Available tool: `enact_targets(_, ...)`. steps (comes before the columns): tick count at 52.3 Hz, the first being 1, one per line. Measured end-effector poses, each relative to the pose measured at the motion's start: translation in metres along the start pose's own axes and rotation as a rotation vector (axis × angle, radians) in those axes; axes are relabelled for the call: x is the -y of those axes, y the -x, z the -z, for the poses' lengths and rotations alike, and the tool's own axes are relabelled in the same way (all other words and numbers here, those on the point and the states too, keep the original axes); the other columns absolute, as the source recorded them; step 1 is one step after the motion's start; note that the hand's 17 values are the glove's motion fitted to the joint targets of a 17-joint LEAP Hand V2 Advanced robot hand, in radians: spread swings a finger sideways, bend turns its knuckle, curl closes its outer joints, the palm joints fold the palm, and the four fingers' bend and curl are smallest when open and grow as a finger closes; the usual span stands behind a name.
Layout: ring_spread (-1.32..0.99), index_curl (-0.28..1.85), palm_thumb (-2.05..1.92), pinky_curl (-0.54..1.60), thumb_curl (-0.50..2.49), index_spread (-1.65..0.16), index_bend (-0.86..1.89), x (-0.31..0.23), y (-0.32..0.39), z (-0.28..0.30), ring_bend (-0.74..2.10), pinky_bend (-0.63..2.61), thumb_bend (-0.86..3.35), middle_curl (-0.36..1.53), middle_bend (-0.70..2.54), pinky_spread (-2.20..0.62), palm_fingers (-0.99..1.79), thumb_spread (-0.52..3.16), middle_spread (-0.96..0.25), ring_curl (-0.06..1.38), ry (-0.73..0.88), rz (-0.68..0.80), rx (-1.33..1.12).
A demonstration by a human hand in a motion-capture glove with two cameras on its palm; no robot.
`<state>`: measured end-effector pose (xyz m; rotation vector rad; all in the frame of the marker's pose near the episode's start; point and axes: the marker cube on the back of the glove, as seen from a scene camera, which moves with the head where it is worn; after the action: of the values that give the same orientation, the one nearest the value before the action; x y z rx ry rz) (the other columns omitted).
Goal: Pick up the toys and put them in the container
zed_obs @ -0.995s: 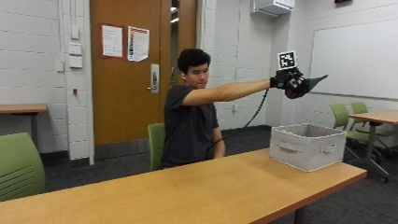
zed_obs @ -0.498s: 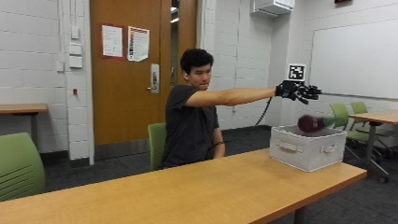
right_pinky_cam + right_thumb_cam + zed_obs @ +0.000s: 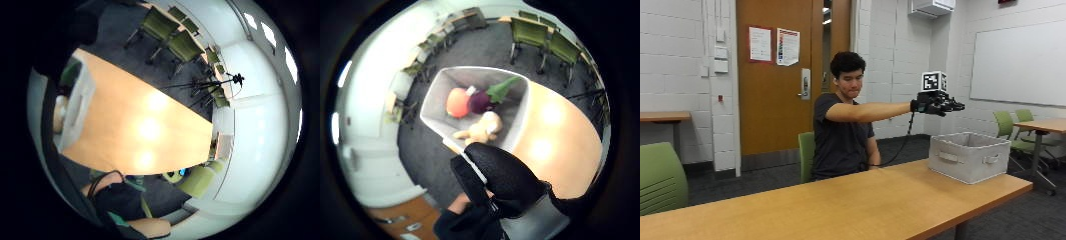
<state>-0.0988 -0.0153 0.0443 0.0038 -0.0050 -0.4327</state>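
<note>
From the outside view, your gloved right hand [image 3: 937,104] is stretched out at arm's length above the grey container [image 3: 969,155], which sits on the wooden table [image 3: 840,205] near its far end. The fingers look spread and relaxed, with nothing in them. No toy lies on the tabletop as far as this view shows, and the container's inside is hidden by its wall.

The thumb-side palm view fills that gap: it looks straight down into the container [image 3: 439,90]. Three toys lie on its floor: an orange round toy [image 3: 458,102], a dark purple toy with a green leafy top [image 3: 482,100] touching it, and a tan plush toy [image 3: 480,129] just beside them. A gloved finger [image 3: 502,177] crosses the near edge of the picture, holding nothing.

The little-finger-side palm view looks the other way, along the table [image 3: 145,130]. Its surface shows no toy. The container [image 3: 75,107] appears only at the edge, and its contents cannot be read there.

Judging by all three views, the job looks finished or nearly so: the toys in sight are all inside the container.
</note>
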Motion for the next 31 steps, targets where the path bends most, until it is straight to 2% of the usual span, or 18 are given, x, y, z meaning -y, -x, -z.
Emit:
enact_targets(3, -0.10, 0.16, -0.12, 0.31, 0.31, -0.27, 0.17, -0.012, -0.035, -0.006, 0.39, 1.03, -0.09, 0.43, 0.19, -0.08, -0.17, 1.00, 0.02, 0.29, -0.001, -0.183, -0.083)
enact_targets(5, -0.12, 0.17, -0.12, 0.30, 0.29, -0.26, 0.17, -0.021, -0.052, -0.009, 0.36, 0.98, -0.09, 0.42, 0.18, -0.08, -0.16, 1.01, 0.01, 0.29, -0.004, -0.242, -0.114)
enact_targets(16, -0.20, 0.26, -0.14, 0.25, 0.23, -0.22, 0.19, -0.079, -0.132, -0.020, 0.25, 0.79, -0.10, 0.40, 0.17, -0.12, -0.09, 1.03, -0.01, 0.27, -0.007, -0.359, -0.124)
enact_targets(31, -0.27, 0.31, -0.12, 0.26, 0.17, -0.20, 0.17, -0.148, -0.197, -0.035, 0.22, 0.69, -0.09, 0.40, 0.19, -0.15, -0.02, 1.07, -0.04, 0.28, -0.011, -0.484, -0.091)
